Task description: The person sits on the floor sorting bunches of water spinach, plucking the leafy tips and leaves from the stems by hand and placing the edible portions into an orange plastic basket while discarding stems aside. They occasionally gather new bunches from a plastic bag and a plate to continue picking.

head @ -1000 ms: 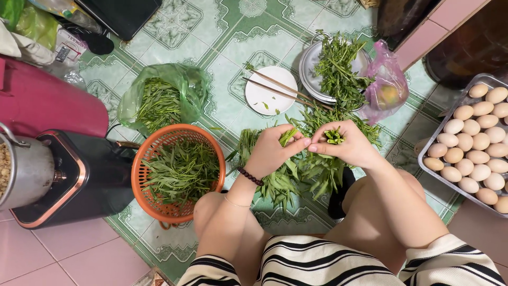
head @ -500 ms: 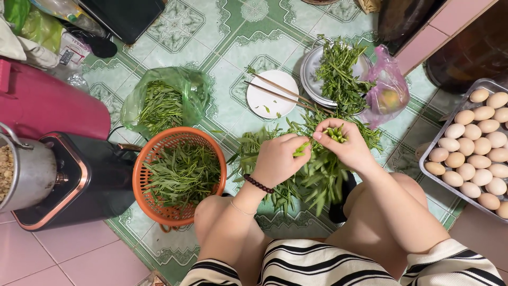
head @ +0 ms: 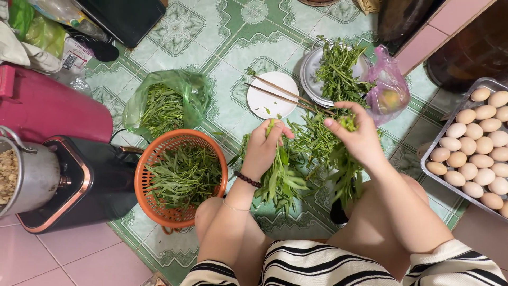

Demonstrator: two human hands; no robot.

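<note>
Now your left hand [head: 263, 150] grips leafy green stems [head: 296, 159]. Your right hand [head: 359, 139] pinches a sprig beside it, above the pile.

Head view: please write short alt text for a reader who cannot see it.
Two bare hands, left hand and right hand, hold leafy green stems over a tiled floor; an orange basket of greens stands at the left, a tray of eggs at the right.

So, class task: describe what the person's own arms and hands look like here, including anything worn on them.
Both forearms are bare, with no sleeves over them and no gloves. The left hand has a bracelet of dark round beads at the wrist, and a thin, pale chain further up the forearm. The right hand shows no bracelet or watch. No rings can be made out.
</note>
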